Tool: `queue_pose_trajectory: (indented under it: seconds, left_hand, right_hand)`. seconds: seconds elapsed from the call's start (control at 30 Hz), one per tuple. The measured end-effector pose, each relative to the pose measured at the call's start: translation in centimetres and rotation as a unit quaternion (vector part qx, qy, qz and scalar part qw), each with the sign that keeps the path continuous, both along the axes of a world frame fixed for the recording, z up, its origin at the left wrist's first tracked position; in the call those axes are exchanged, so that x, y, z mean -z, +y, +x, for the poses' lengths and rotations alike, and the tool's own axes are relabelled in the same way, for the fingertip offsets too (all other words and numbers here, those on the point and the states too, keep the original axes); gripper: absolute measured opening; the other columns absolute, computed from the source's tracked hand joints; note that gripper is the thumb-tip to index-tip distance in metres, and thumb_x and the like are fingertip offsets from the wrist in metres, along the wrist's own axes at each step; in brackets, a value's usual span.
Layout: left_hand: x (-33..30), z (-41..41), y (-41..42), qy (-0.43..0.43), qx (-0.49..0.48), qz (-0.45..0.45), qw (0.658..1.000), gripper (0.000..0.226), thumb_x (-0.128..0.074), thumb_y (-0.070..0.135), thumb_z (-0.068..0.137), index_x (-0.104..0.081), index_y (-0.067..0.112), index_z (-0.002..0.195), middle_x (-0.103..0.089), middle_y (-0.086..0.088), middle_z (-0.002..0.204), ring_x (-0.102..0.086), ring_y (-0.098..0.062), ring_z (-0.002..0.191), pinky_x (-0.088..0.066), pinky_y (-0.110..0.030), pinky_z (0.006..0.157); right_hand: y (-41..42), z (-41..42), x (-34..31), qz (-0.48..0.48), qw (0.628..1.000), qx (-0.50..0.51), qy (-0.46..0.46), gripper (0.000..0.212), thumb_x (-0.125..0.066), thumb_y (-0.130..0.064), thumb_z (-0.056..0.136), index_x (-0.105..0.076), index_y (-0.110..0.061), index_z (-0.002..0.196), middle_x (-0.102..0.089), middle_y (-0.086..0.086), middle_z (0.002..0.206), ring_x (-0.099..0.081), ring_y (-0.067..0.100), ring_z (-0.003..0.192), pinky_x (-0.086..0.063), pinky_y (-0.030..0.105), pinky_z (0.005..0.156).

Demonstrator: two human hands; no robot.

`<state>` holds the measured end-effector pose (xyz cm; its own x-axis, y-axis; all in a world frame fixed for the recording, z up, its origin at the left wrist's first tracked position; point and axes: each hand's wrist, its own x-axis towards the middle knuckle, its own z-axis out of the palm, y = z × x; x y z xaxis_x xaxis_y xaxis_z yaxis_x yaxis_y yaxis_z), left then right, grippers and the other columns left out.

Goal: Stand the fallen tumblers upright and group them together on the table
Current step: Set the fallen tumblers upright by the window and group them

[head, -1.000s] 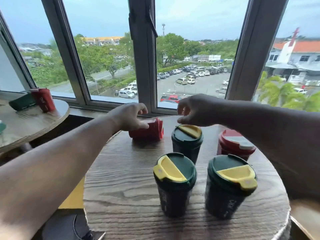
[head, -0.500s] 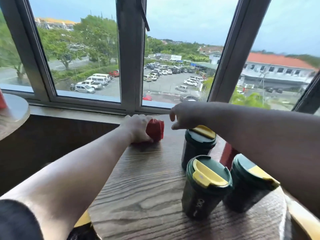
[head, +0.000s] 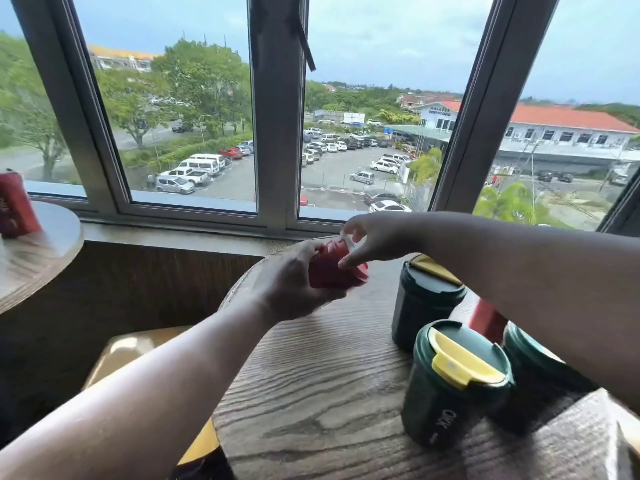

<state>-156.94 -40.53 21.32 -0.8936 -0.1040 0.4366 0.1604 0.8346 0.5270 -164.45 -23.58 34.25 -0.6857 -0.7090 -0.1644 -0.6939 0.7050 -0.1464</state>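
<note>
A red tumbler (head: 330,270) is tilted above the far side of the round wooden table (head: 311,393), lid end to the right. My left hand (head: 294,289) grips its body from the left. My right hand (head: 372,239) pinches its lid end with thumb and fingers. Three dark green tumblers with yellow lid flaps stand upright at the right: one at the back (head: 424,299), one in front (head: 450,382), one mostly hidden under my right forearm (head: 526,355). Another red tumbler (head: 485,318) stands behind them, largely hidden by my arm.
A second round table (head: 41,251) at the left carries a red tumbler (head: 15,206) near the window. A window sill (head: 173,233) runs along behind both tables. A yellow seat (head: 124,351) shows below the gap between the tables.
The red tumbler lay on the table under my left hand; now it is lifted and tilted, and my right hand has come over and taken its lid end. The camera view shifted right.
</note>
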Motion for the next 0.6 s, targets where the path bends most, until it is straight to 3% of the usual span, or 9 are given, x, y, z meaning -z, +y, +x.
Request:
queue_pose_trajectory:
  seconds: [0.13,0.27,0.4,0.53,0.6]
  left_hand:
    - [0.3,1.2,0.7,0.014,0.008,0.064,0.998,0.083,-0.086,0.058,0.063,-0.054,0.019,0.130,-0.068,0.004,0.114,-0.062,-0.013,0.098,-0.045,-0.017,0.083]
    - [1.6,1.7,1.6,-0.003,0.030,0.198,0.980,0.086,-0.083,0.060,0.056,-0.052,0.019,0.125,-0.067,0.000,0.113,-0.065,-0.012,0.101,-0.056,-0.041,0.086]
    - [2.2,2.8,3.2,-0.003,0.036,0.249,0.968,0.089,-0.084,0.056,0.052,-0.045,0.020,0.124,-0.067,-0.002,0.113,-0.065,-0.007,0.103,-0.055,-0.025,0.084]
    - [3.0,3.6,4.0,-0.011,0.044,0.283,0.958,0.097,-0.089,0.054,0.050,-0.040,0.024,0.127,-0.066,-0.001,0.115,-0.066,-0.012,0.104,-0.057,-0.030,0.085]
    - [3.1,4.2,4.5,-0.009,0.045,0.279,0.959,0.092,-0.095,0.040,0.053,-0.037,0.028,0.123,-0.064,0.004,0.111,-0.064,-0.005,0.101,-0.053,-0.017,0.080]
  right_hand:
    - [-0.4,0.6,-0.5,-0.022,0.999,-0.006,-0.028,0.065,-0.074,-0.056,0.076,-0.057,-0.021,0.128,-0.063,0.000,0.119,-0.059,0.016,0.100,-0.047,0.031,0.085]
    - [-0.6,1.9,-0.9,-0.016,0.999,-0.017,-0.023,0.061,-0.072,-0.055,0.077,-0.060,-0.017,0.124,-0.065,0.002,0.111,-0.059,0.012,0.088,-0.050,0.027,0.075]
    - [-0.5,3.2,-1.1,-0.002,1.000,-0.024,-0.012,0.060,-0.072,-0.055,0.077,-0.061,-0.018,0.123,-0.063,0.001,0.108,-0.058,0.013,0.085,-0.044,0.019,0.065]
    - [0.1,4.4,-0.8,-0.001,0.999,-0.027,-0.024,0.059,-0.073,-0.054,0.077,-0.061,-0.018,0.121,-0.063,0.000,0.110,-0.056,0.014,0.090,-0.042,0.019,0.064]
    - [0.5,4.8,-0.8,0.003,0.999,-0.028,-0.032,0.059,-0.074,-0.055,0.075,-0.061,-0.019,0.120,-0.063,0.000,0.110,-0.057,0.012,0.089,-0.043,0.020,0.065]
